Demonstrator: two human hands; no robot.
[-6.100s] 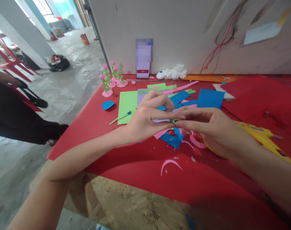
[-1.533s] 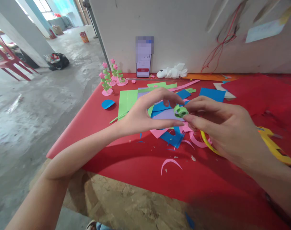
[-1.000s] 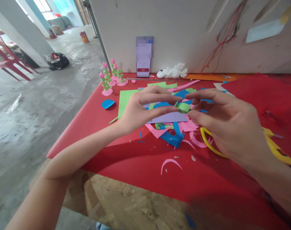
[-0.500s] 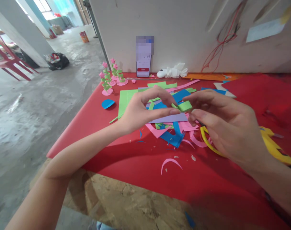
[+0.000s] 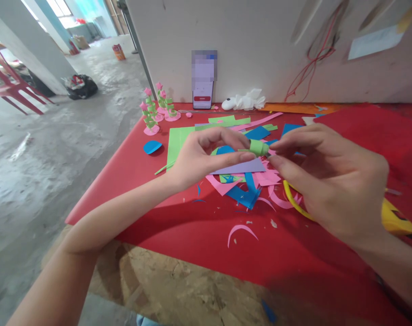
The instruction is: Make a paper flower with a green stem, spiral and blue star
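A curled green paper strip (image 5: 258, 147) is held up between my two hands, above the paper pile. My left hand (image 5: 206, 151) pinches its left part between thumb and fingers. At its right end, the thumb and index fingertips of my right hand (image 5: 331, 181) close on the strip. Beneath lie a purple paper sheet (image 5: 234, 167), a green sheet (image 5: 178, 140), and blue and pink scraps. Yellow scissor-like handles (image 5: 295, 203) show partly behind my right hand.
Small paper flowers (image 5: 151, 113) with pink bases stand at the back left, near a blue paper disc (image 5: 152, 147). A phone (image 5: 203, 90) leans on the white wall. A yellow glue gun (image 5: 395, 217) lies at the right, partly hidden. Pink offcuts (image 5: 241, 228) are scattered in front.
The green strip has turned and looks more tightly curled. My right hand has shifted slightly right and rotated, covering more of the glue gun. My left hand stays nearly in place.
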